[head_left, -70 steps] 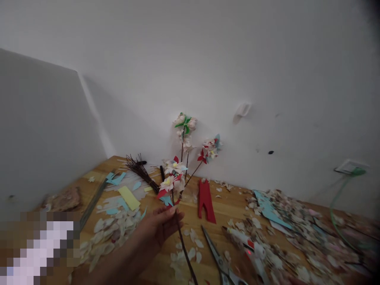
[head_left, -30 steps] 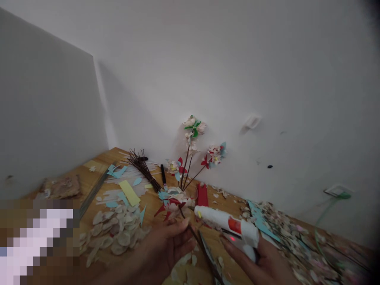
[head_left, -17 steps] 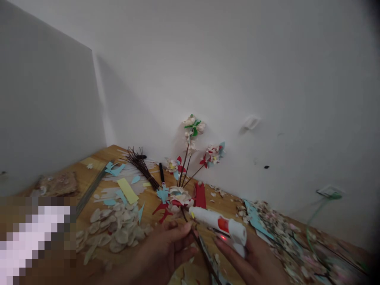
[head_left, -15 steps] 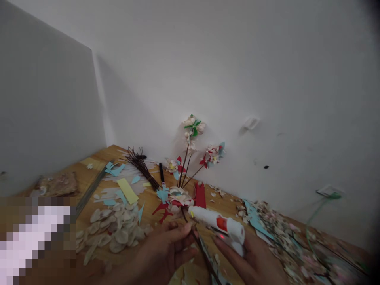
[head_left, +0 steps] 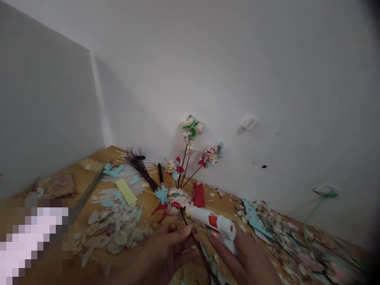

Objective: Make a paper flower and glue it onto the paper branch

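Observation:
My left hand (head_left: 162, 251) pinches a thin brown stem (head_left: 184, 217) between thumb and fingers. At the stem's upper end sits a handmade flower (head_left: 178, 196) with pale petals and red pieces below them. My right hand (head_left: 242, 259) is closed round a white hot glue gun (head_left: 203, 215) with an orange-red part and a lit red light. The gun's nozzle points left, close to the underside of the flower; whether it touches is unclear. My right fingers are partly hidden behind the gun.
Loose pale petals (head_left: 117, 227) lie at left, near a yellow paper strip (head_left: 126, 191) and a bundle of brown twigs (head_left: 142, 168). Finished flower stems (head_left: 190, 134) lean towards the wall. A red strip (head_left: 199, 194) lies behind the gun; petals and stems (head_left: 291, 245) cover the right side.
The glue gun and my right hand have shifted slightly left, the nozzle moving closer under the flower. My left hand keeps its pinch on the stem. The whole view has drifted a little.

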`<move>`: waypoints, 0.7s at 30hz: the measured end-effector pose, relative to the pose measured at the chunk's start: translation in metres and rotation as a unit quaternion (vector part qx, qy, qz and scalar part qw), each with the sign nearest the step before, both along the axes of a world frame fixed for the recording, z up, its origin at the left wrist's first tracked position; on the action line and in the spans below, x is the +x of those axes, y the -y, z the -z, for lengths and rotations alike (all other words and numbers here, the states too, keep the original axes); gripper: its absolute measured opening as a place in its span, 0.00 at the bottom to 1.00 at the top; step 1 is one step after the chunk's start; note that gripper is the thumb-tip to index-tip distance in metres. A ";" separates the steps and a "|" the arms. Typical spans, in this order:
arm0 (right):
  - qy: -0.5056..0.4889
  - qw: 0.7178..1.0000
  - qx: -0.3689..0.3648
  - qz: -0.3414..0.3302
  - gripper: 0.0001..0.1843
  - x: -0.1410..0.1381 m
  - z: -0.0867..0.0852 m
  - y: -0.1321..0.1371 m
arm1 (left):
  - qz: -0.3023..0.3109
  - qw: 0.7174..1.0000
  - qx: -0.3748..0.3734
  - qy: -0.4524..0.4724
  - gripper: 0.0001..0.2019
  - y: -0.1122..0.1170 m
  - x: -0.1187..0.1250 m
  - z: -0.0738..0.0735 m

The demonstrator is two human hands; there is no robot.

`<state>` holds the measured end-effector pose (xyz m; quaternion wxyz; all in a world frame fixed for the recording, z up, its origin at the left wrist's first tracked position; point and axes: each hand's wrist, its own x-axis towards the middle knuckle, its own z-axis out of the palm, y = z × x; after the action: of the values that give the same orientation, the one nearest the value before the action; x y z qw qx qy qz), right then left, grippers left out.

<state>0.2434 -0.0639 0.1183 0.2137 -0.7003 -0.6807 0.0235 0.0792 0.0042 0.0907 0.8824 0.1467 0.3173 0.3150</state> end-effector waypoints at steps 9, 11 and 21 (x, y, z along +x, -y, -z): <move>0.037 0.999 0.017 0.015 0.16 0.003 0.010 -0.001 | 0.006 1.000 -0.006 0.010 0.05 0.001 -0.001 0.001; 0.042 0.999 0.024 0.017 0.15 0.003 0.011 -0.001 | 0.010 1.000 -0.005 0.017 0.05 0.001 -0.001 0.002; 0.034 0.999 0.025 0.020 0.16 0.003 0.012 0.001 | 0.016 0.999 0.002 0.041 0.05 0.002 -0.002 0.004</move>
<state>0.2468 -0.0648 0.1060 0.2084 -0.7088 -0.6736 -0.0223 0.0775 0.0020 0.0868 0.8994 0.1409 0.2774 0.3069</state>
